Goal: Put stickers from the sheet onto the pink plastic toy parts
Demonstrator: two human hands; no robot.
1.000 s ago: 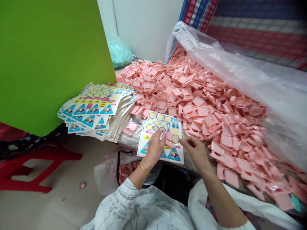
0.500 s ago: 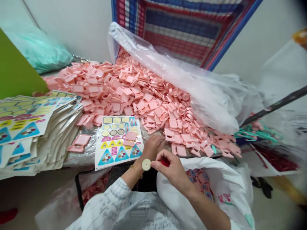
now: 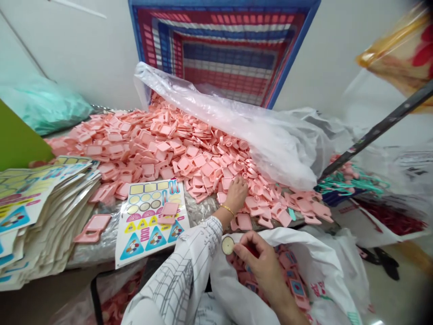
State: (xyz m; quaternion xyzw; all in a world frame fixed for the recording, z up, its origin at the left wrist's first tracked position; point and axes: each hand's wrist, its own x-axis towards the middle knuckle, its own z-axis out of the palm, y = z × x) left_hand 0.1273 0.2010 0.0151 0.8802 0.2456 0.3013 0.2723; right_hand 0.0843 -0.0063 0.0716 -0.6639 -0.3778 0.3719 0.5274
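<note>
My left hand (image 3: 237,195), a gold bangle at its wrist, reaches down onto the heap of pink plastic pieces (image 3: 162,149). Its fingers are bent over the pieces, and the fingertips are partly hidden. Thumb and finger of my right hand (image 3: 257,255) pinch the edge of a round pale-yellow sticker (image 3: 228,245) with a dark rim and a centre dot. Something red shows inside the curled fingers of that hand. A printed sticker sheet (image 3: 126,246) lies left of my hands, with one pink piece (image 3: 169,209) on top of it.
Stacked sticker sheets (image 3: 67,216) stand at the left by a green panel (image 3: 20,135). Clear plastic (image 3: 270,144) covers the heap's right side, before a striped crate (image 3: 223,58). Below my right hand, a white sack (image 3: 324,257) holds pink pieces with stickers. A dark pole (image 3: 375,131) slants at right.
My left hand has moved forward and right, from the table's edge onto the pink heap. The right hand still pinches the round sticker, now over the sack's opening. The view has shifted.
</note>
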